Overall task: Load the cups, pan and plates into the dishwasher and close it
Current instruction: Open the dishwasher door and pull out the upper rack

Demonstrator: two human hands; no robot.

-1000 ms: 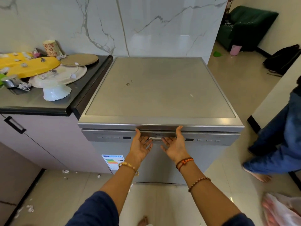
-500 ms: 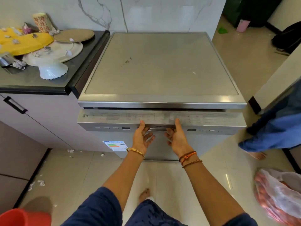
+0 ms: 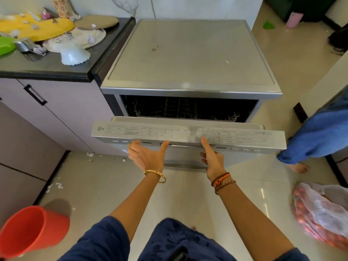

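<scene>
The right hand (image 3: 211, 159) hooks its fingers under the middle of the top edge of the silver stainless-steel dishwasher door (image 3: 188, 133), thumb up against the printed lip, while the left hand (image 3: 146, 156), just beside it, lies spread, palm up, fingertips touching that same edge. The door's long axis runs side to side directly ahead of both hands, part-way tilted down, showing the dark racks. The white plates (image 3: 75, 37) lie well away at the black countertop's (image 3: 56, 67) right end, nearer the left hand.
</scene>
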